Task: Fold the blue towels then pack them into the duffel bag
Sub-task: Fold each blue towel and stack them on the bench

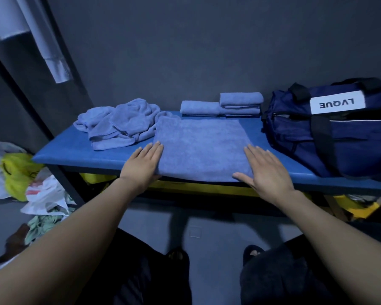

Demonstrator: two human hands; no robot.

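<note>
Pressing flat with straight fingers, the left hand (pixel 143 166) rests on the near left edge of the towel (pixel 200 148) and the right hand (pixel 266 168) on its near right edge; neither grips the cloth, and the two hands lie well apart, one at each side. That towel lies spread and smooth on the blue counter (pixel 75 148), its near edge at the counter's front lip. This looks like the smoothing stage of a fold, with the task roughly midway: a stack (pixel 229 105) of folded towels sits at the back against the wall, while a heap (pixel 119 122) of unfolded ones lies to the left, touching the spread towel's far left corner. The bag (pixel 330 133) stands at the right, just beside the towel; whether it is unzipped I cannot tell. Next, the hands would probably need to pinch an edge and carry it across to halve the cloth.
</note>
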